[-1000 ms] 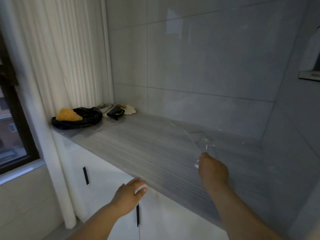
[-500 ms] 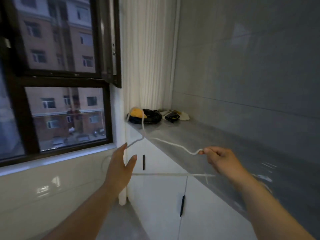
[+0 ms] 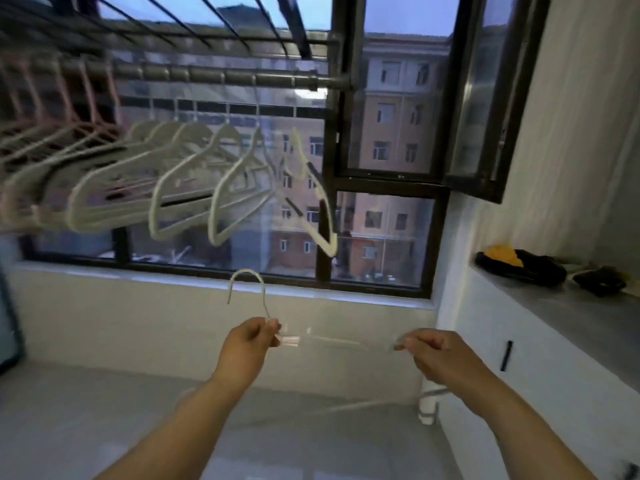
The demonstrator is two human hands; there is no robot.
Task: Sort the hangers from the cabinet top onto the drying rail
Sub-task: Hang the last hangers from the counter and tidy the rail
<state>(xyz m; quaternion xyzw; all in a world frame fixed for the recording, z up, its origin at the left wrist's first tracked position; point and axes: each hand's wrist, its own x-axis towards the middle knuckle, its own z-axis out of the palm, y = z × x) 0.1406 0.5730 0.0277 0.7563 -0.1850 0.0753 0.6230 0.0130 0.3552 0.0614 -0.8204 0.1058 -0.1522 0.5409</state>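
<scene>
I hold a white hanger (image 3: 247,289) in front of me, below the window, with its hook pointing up. My left hand (image 3: 247,342) pinches it at the base of the hook. My right hand (image 3: 440,355) grips its far end; the body between the hands is motion-blurred. Above and to the left, the drying rail (image 3: 221,76) carries several white hangers (image 3: 194,188) and, further left, pink hangers (image 3: 52,109), all blurred. The grey cabinet top (image 3: 571,317) is at the right.
On the cabinet top's far end lie a black bundle with a yellow item (image 3: 519,261) and a dark item (image 3: 599,280). An open window sash (image 3: 485,98) juts inward right of the rail. White cabinet doors with a black handle (image 3: 506,355) stand below.
I turned left from the cabinet to face the window and rail. My right hand lifted the hanger off the cabinet top; my left hand, free before, now pinches it near the hook.
</scene>
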